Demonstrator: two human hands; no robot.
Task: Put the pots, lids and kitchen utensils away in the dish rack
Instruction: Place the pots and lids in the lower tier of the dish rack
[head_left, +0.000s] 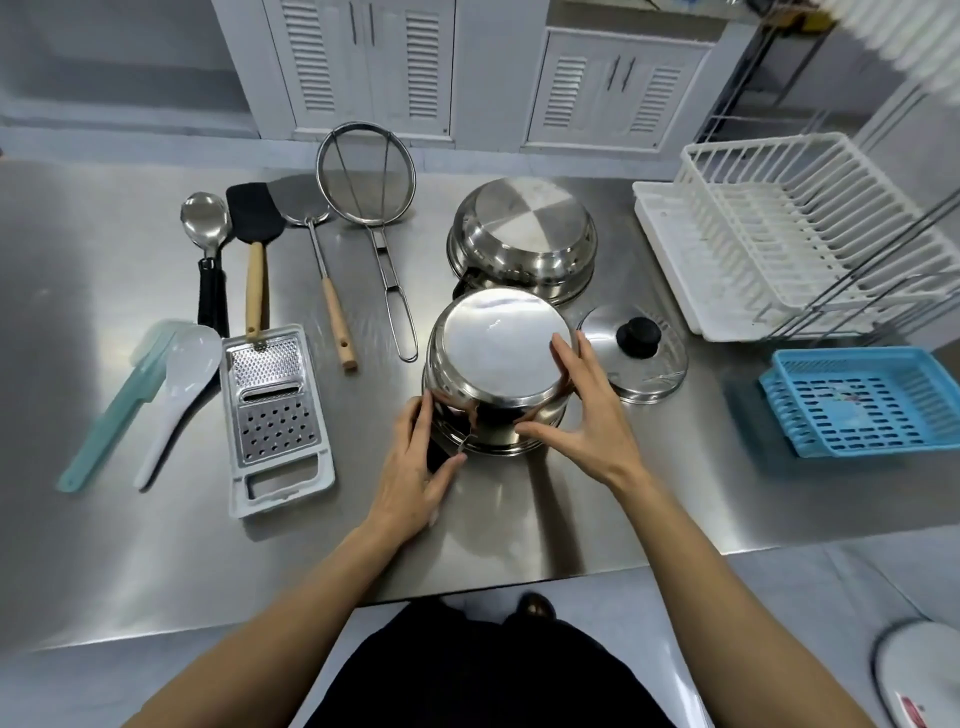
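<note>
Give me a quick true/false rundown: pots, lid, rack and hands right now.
1. Both hands, left hand and right hand, are on the near pot. True.
2. That pot stands mouth up. False: it is upside down, base up.
3. The dish rack already holds a pot. False: nothing shows in it.
4. The lid lies on the counter right of the near pot. True.
5. The far pot is also inverted. True.

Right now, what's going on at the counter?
A person has both hands on the nearer upside-down steel pot: the left hand at its handle side, the right hand around its right wall. It rests on the counter. A second pot, the lid and the utensils lie untouched. The white dish rack holds nothing yet.
</note>
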